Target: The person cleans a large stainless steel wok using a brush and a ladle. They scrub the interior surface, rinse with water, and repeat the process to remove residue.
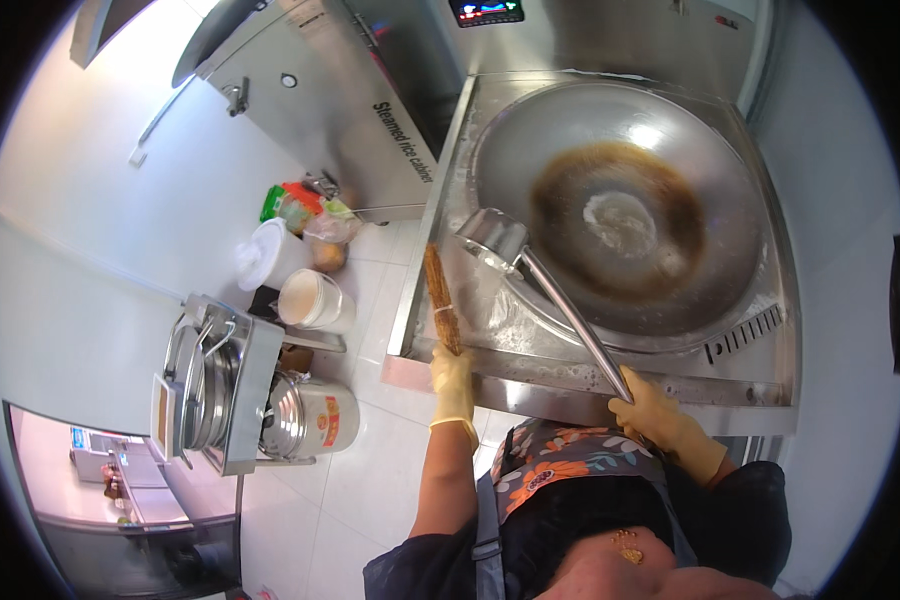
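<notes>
My left hand [452,376], in a yellow rubber glove, grips the lower end of a bamboo wok brush [440,296]. The brush points away from me over the left side of the steel stove top [487,319]. In my right hand [649,412], gloved alike, is the handle of a long metal ladle [495,238]. Its deep bowl is tilted over the left rim of a large wok [630,300]. Some cloudy liquid [621,223] lies at the wok's bottom, ringed by a brown stain. Wet, foamy patches show on the stove top beside it.
A slotted metal strip [746,334] lies at the stove's right front. Left stand a steel rice-steaming cabinet [345,112], white buckets [316,300], a lidded pail [322,416] and a rack of metal pans [217,382]. A wall [832,225] closes off the right.
</notes>
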The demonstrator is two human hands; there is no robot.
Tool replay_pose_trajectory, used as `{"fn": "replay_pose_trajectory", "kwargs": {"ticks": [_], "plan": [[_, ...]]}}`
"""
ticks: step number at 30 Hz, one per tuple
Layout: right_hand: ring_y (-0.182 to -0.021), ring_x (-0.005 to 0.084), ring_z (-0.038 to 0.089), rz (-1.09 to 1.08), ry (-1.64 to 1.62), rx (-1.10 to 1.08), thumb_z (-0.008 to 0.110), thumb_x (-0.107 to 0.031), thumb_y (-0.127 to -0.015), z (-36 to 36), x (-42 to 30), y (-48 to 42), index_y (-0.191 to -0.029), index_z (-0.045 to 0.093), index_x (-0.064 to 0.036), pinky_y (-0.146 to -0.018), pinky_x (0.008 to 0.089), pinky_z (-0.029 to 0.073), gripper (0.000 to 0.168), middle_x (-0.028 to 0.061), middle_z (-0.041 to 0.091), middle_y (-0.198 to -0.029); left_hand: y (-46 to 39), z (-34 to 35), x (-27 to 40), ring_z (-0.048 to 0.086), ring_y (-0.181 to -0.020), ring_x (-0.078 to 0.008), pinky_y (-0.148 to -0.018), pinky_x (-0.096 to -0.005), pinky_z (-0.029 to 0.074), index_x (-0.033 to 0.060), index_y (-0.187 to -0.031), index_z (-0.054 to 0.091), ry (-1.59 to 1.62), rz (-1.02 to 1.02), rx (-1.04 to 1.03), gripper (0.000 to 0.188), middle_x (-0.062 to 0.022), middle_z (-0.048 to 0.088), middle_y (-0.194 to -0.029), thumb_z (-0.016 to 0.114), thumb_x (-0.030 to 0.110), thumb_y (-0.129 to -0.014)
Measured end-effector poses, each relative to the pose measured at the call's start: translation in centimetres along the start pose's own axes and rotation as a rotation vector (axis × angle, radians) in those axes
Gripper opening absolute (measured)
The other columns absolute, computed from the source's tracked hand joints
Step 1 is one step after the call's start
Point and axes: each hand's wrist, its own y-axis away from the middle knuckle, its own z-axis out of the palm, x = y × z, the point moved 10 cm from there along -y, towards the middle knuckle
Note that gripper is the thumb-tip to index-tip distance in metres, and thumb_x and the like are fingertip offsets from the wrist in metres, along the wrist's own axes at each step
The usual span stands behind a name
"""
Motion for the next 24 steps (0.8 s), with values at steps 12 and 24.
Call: {"fn": "replay_pose_trajectory", "kwargs": {"ticks": [12, 24], "plan": [[-0.051, 0.017, 0.054, 0.113, -0.437, 0.475, 0.056, -0.006, -0.09, -16.2, 10.6, -14.5, -0.118, 0.043, -0.002, -0.042, 0.0321, 0.044, 0.031, 0.0116, 0.055, -0.068, 1.2, -0.5, 1.5, 0.066, -0.093, -0.0328, -0.081, -0.0422, 0.052, 0.0052, -0.124, 0.05, -0.019, -0.051, -0.002, 0.053, -0.0176, 0.066, -0.103, 0.073, 0.018, -0.079], [-0.046, 0.0117, 0.041, 0.179, -0.802, 0.245, 0.055, -0.001, -0.089, -10.1, 10.6, -24.3, -0.095, 0.043, -0.002, -0.039, 0.0285, 0.034, 0.014, 0.0073, 0.047, -0.062, 1.3, 0.3, 1.7, 0.067, -0.096, -0.0334, -0.083, -0.0431, 0.052, 0.004, -0.123, 0.05, -0.018, -0.114, -0.021, 0.05, -0.0193, 0.066, -0.108, 0.07, 0.023, -0.082]]}}
